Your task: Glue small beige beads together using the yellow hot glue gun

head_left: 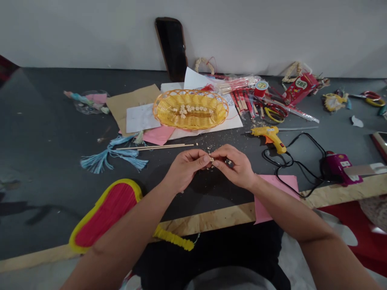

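Both hands meet over the dark table in front of the basket. My left hand point(191, 166) is closed, thumb and fingertips pinching a small knobbly beige piece point(212, 160). Against the same piece press the thumb and forefinger of my right hand point(235, 166), also closed. A small dark object point(229, 162) with pale bits shows by the right fingers; its kind is unclear. Beige crumbs lie scattered around the fingertips. Just beyond is a yellow woven basket point(163, 114) holding a row of similar beige pieces point(191, 108). Thin wooden sticks point(157, 147) lie left of the hands.
A yellow glue gun point(270, 136) with a black cord lies right, near a purple power block point(340, 169). Pink paper point(276, 189) overhangs the front edge. A red and yellow fan point(105, 213) and blue tassels point(113, 155) lie left. A phone point(172, 48) leans on the wall.
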Demonstrator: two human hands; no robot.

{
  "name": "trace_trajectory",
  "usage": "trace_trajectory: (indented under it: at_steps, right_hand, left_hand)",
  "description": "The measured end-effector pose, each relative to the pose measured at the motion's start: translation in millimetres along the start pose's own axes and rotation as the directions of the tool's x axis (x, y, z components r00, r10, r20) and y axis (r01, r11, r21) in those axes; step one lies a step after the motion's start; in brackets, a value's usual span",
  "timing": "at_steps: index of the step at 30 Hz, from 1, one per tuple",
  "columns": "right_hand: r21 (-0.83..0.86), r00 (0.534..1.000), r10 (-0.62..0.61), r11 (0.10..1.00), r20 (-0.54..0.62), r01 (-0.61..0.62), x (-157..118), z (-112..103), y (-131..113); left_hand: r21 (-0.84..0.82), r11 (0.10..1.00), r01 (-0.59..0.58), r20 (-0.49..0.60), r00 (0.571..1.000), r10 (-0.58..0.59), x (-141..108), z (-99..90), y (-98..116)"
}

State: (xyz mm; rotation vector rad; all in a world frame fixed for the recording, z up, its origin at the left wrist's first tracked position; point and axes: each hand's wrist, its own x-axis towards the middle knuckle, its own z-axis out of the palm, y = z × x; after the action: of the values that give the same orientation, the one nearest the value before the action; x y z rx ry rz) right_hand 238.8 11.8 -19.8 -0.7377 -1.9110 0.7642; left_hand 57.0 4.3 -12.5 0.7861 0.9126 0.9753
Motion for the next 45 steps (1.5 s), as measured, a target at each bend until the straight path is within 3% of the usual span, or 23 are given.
trace_trajectory:
  at_steps: [45]
  right_hand:
    - [-0.019, 1.0, -0.003, 1.0, 0.028, 0.004, 0.2, -1.7, -0.2]
  left_hand:
    - [0.002, 1.0, 0.023, -0.022, 1.0, -0.023, -1.0, 1.9, 1.6]
